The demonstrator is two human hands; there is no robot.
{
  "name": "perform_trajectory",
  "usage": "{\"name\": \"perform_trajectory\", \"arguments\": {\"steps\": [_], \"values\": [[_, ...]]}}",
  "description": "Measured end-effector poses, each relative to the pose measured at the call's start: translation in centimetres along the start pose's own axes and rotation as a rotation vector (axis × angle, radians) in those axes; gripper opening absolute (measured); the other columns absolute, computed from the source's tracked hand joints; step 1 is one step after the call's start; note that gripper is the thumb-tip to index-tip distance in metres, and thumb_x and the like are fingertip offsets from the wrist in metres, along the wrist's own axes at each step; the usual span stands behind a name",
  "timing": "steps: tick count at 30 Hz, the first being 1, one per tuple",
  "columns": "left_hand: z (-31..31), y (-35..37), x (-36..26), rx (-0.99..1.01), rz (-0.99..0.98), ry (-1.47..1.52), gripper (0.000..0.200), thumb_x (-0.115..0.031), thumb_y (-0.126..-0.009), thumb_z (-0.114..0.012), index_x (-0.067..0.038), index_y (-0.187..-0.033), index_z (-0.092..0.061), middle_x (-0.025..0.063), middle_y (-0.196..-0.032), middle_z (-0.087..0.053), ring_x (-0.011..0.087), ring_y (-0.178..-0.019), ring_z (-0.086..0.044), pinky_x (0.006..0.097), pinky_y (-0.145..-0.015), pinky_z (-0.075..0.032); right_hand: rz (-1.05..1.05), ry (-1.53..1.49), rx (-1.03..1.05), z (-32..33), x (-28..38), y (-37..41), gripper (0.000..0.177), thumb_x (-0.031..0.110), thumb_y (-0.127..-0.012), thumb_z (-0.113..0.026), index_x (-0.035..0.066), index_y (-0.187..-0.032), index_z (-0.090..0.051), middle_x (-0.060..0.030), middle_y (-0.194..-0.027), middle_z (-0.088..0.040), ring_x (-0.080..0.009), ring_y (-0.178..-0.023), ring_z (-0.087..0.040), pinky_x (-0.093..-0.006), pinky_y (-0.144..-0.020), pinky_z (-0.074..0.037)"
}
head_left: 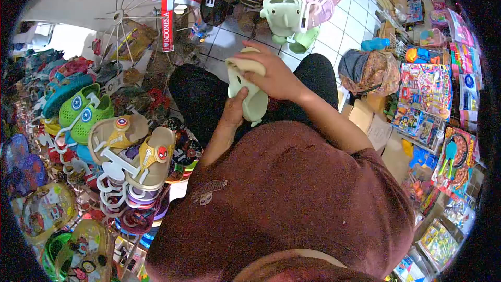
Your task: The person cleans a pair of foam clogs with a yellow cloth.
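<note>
A pale green slipper (254, 105) is held over my lap between both hands. My right hand (274, 75) wraps over its upper end from the right, fingers across the cream strap part and thumb pointing inward. Lower down, my left hand (236, 105) grips the slipper's left side, with the thumb up against it. A dark eye-like dot shows on the slipper near my thumbs. Beyond my knees, a similar light green slipper with an animal face (284, 13) lies among lilac slippers (319, 2), and a loose green slipper (303, 40) rests on the tiles.
To the left are piled sandals on white hangers, including green clogs (86, 112) and tan sandals (156, 159). A bare wire rack (119, 16) and a red-and-white lanyard (167, 21) stand farther off. Packaged toys (425, 91), caps (370, 70) and a cardboard box (368, 125) line the right.
</note>
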State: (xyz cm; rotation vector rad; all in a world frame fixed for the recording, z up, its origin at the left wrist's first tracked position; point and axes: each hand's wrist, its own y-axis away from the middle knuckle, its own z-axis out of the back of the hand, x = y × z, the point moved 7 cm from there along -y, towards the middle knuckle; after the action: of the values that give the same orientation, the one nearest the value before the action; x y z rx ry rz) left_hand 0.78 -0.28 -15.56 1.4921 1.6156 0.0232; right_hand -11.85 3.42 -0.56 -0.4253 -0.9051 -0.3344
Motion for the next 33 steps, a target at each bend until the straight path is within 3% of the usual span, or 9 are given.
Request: {"name": "perform_trajectory", "arguments": {"steps": [1, 5, 7, 14, 22, 26, 29, 32, 33], "values": [[-0.2, -0.2, 0.2, 0.102, -0.030, 0.020, 0.057, -0.026, -0.092, -0.060, -0.004, -0.139, -0.037, 0.0150, -0.126, -0.056, 0.0275, -0.111, -0.060, 0.0415, -0.095, -0.049, -0.003, -0.008, -0.047, 0.3, -0.2, 0.0, 0.043, 0.034, -0.085, -0.065, 0.016, -0.123, -0.061, -0.0141, -0.123, -0.059, -0.0322, -0.121, -0.049, -0.0449, -0.103, -0.040], [-3.3, 1.9, -0.6, 0.451, -0.086, 0.110, 0.064, -0.026, -0.088, -0.064, -0.004, -0.140, -0.035, 0.0153, -0.127, -0.056, 0.0296, -0.113, -0.059, 0.0430, -0.098, -0.048, -0.702, -0.915, -0.053, -1.0, -7.3, 2.1, 0.035, 0.026, -0.095, -0.054, 0.005, -0.123, -0.054, -0.0104, -0.107, -0.065, -0.0224, -0.092, -0.066, -0.0340, -0.083, -0.053], [-3.5, 2.3, -0.3, 0.523, -0.058, 0.149, 0.068, -0.027, -0.086, -0.066, -0.003, -0.141, -0.034, 0.0160, -0.128, -0.055, 0.0313, -0.115, -0.058, 0.0443, -0.098, -0.048, -1.003, -1.390, -0.086, -2.6, -7.0, 3.4, 0.037, 0.030, -0.097, -0.052, 0.005, -0.123, -0.054, -0.0117, -0.109, -0.065, -0.0241, -0.096, -0.065, -0.0372, -0.087, -0.052], [-3.2, 2.4, -1.2, 0.462, 0.029, 0.222, 0.079, -0.040, -0.081, -0.064, 0.000, -0.142, -0.032, 0.0190, -0.132, -0.052, 0.0351, -0.115, -0.057, 0.0474, -0.096, -0.049, -0.712, -1.613, -0.260, 1.1, -7.6, 3.2, 0.049, 0.042, -0.098, -0.041, 0.007, -0.132, -0.049, -0.0099, -0.125, -0.059, -0.0240, -0.116, -0.057, -0.0413, -0.104, -0.041], [-3.1, 2.2, -1.8, 0.440, -0.057, 0.088, 0.088, -0.046, -0.074, -0.066, 0.001, -0.141, -0.032, 0.0204, -0.129, -0.053, 0.0341, -0.113, -0.058, 0.0481, -0.092, -0.052, -0.402, -1.791, -0.244, 6.6, -3.9, 2.4, 0.066, 0.046, -0.092, -0.030, 0.005, -0.144, -0.035, -0.0199, -0.147, -0.038, -0.0398, -0.135, -0.035, -0.0522, -0.114, -0.023], [-3.9, 2.3, -2.1, 0.483, 0.014, 0.118, 0.094, -0.046, -0.070, -0.071, 0.001, -0.140, -0.031, 0.0204, -0.130, -0.052, 0.0324, -0.113, -0.058, 0.0467, -0.092, -0.053, -0.091, -2.145, -0.013, 5.3, -7.8, 4.5, 0.065, 0.046, -0.093, -0.033, 0.006, -0.144, -0.035, -0.0169, -0.146, -0.040, -0.0366, -0.135, -0.037, -0.0510, -0.112, -0.028], [0.1, 1.3, 0.3, 0.301, 0.024, 0.007, 0.095, -0.044, -0.068, -0.075, 0.001, -0.140, -0.032, 0.0187, -0.129, -0.053, 0.0309, -0.113, -0.058, 0.0438, -0.094, -0.051, -0.271, -2.163, -0.132, 5.0, -7.4, 5.0, 0.064, 0.046, -0.090, -0.040, 0.006, -0.140, -0.041, -0.0176, -0.140, -0.047, -0.0361, -0.124, -0.049, -0.0518, -0.108, -0.034], [0.0, 1.9, -0.2, 0.441, -0.054, -0.125, 0.089, -0.033, -0.067, -0.080, 0.000, -0.137, -0.037, 0.0148, -0.125, -0.057, 0.0265, -0.113, -0.058, 0.0396, -0.095, -0.050, -0.282, -1.505, -0.132, 5.4, -4.8, 5.1, 0.066, 0.052, -0.092, -0.038, 0.005, -0.139, -0.044, -0.0175, -0.142, -0.044, -0.0370, -0.127, -0.046, -0.0508, -0.109, -0.032], [0.2, 1.8, 0.1, 0.427, -0.055, -0.347, 0.087, -0.030, -0.066, -0.081, 0.000, -0.136, -0.038, 0.0135, -0.123, -0.058, 0.0252, -0.113, -0.058, 0.0391, -0.095, -0.049, -0.137, -1.269, 0.005, 4.8, -3.8, 4.4, 0.068, 0.055, -0.092, -0.036, 0.006, -0.138, -0.045, -0.0179, -0.143, -0.044, -0.0372, -0.128, -0.045, -0.0500, -0.110, -0.032]]}}
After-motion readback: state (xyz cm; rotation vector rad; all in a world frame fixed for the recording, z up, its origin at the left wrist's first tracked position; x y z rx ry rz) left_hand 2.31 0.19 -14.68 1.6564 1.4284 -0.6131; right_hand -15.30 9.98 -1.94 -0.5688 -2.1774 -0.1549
